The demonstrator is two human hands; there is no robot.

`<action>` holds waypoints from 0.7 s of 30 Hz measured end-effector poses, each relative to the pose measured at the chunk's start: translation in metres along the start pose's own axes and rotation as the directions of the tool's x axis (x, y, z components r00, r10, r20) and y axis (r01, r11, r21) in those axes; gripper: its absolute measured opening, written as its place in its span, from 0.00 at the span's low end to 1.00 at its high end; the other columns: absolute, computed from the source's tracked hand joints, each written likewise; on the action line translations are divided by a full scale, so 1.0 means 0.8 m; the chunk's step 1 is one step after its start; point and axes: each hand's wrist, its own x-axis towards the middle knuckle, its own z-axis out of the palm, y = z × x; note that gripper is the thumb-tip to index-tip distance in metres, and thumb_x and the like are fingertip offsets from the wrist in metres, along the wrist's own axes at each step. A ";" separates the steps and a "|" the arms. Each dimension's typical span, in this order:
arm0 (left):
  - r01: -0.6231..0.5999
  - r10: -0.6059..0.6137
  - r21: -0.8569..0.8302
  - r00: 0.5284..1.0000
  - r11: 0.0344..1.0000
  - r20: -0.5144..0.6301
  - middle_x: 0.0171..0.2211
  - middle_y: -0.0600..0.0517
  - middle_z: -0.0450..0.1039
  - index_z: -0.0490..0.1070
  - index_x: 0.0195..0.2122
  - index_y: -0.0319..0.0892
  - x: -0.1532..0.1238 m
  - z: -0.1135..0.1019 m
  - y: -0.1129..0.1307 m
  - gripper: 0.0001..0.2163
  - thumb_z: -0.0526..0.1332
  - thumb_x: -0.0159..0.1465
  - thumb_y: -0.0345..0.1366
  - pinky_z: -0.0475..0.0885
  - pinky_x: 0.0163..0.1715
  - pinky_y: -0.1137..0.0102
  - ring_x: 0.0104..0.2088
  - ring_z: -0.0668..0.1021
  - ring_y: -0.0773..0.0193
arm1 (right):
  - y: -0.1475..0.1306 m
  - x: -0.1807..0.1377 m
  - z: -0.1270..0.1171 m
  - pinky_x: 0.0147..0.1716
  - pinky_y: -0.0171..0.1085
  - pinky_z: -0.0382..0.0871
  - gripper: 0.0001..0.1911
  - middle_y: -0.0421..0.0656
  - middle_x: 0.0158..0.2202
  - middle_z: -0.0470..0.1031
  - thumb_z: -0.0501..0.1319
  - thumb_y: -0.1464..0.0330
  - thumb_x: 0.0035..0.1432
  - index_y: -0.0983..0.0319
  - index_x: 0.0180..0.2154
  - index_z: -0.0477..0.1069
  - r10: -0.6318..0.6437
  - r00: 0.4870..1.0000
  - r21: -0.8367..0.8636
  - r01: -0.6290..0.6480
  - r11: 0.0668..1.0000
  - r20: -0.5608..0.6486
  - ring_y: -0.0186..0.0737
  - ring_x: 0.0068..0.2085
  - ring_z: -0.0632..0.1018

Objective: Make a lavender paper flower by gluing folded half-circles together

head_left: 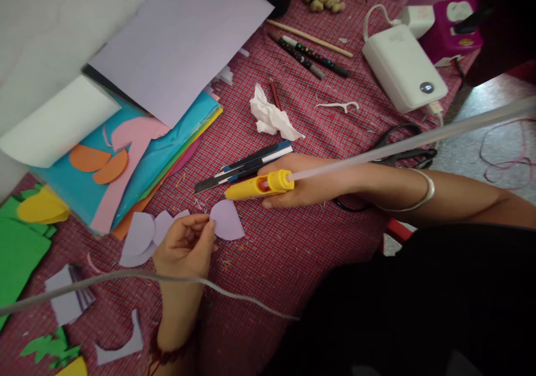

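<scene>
My right hand (310, 183) is wrapped round a yellow glue gun (256, 186) with a long clear glue stick (419, 138) poking out of its back. The nozzle points left, just above a lilac petal-shaped paper piece (226, 219). My left hand (184, 246) pinches that piece at its left edge with fingers curled. More lilac petals (142, 236) lie just left of that hand. The gun's grey cord (125, 278) runs across my left wrist.
The work lies on a red checked cloth (293, 253). A utility knife (243, 166), crumpled tissue (270, 116), pens (312, 57), black scissors (402, 155) and a white power bank (402, 68) sit behind. A stack of coloured sheets (125, 147) and green paper (17, 247) fill the left.
</scene>
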 end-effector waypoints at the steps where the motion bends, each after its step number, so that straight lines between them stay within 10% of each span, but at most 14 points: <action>1: 0.000 0.000 -0.001 1.000 1.000 -0.003 0.20 0.58 0.72 0.75 0.33 0.40 0.000 -0.001 0.000 0.09 0.69 0.52 0.37 0.67 0.17 0.78 0.17 0.71 0.72 | 0.000 0.000 0.000 0.31 0.32 0.58 0.06 0.36 0.25 0.66 0.62 0.69 0.59 0.64 0.31 0.66 -0.002 1.000 0.000 0.002 1.000 -0.001 0.31 0.27 0.65; 21: -0.015 0.013 0.076 0.999 0.997 0.030 0.21 0.57 0.72 0.76 0.33 0.41 -0.003 -0.004 0.003 0.07 0.67 0.57 0.38 0.67 0.20 0.77 0.19 0.71 0.72 | 0.000 0.000 0.001 0.31 0.32 0.59 0.06 0.36 0.26 0.67 0.62 0.68 0.59 0.64 0.32 0.67 0.013 1.000 0.022 -0.013 1.000 0.006 0.31 0.28 0.66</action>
